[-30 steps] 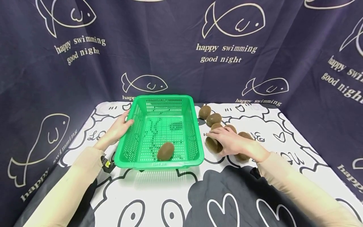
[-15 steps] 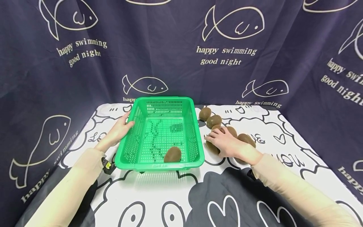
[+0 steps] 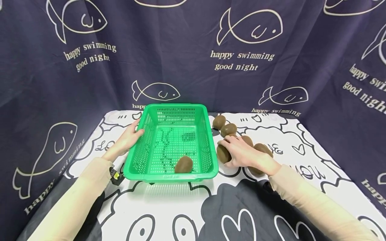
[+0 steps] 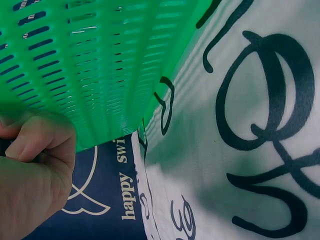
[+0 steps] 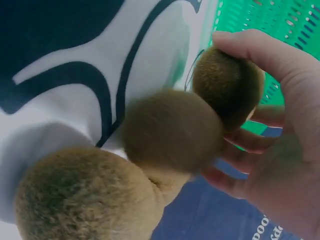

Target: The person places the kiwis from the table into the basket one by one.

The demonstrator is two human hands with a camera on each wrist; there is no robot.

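Observation:
A green plastic basket [image 3: 170, 177] stands on the table with one brown kiwi [image 3: 184, 164] lying in it near the front wall. My left hand [image 3: 128, 137] grips the basket's left rim; the left wrist view shows that hand [image 4: 37, 165] with curled fingers at the slotted wall. Right of the basket, my right hand [image 3: 242, 152] holds a kiwi [image 3: 223, 154] between thumb and fingers. Seen from the right wrist, the thumb lies on one side of this kiwi [image 5: 225, 85] and the fingers reach round the other. A blurred kiwi [image 5: 172, 132] sits right beside it.
More kiwis surround the right hand: two behind it, one [image 3: 219, 122] and another [image 3: 229, 129], and one [image 3: 263, 149] by the wrist. A patterned white and dark cloth [image 3: 163, 204] covers the table. A dark blue curtain [image 3: 193, 67] hangs behind.
The kiwi in the basket has rolled a little to the right. My right hand has taken hold of a kiwi and shifted it slightly left. The left hand stays on the rim.

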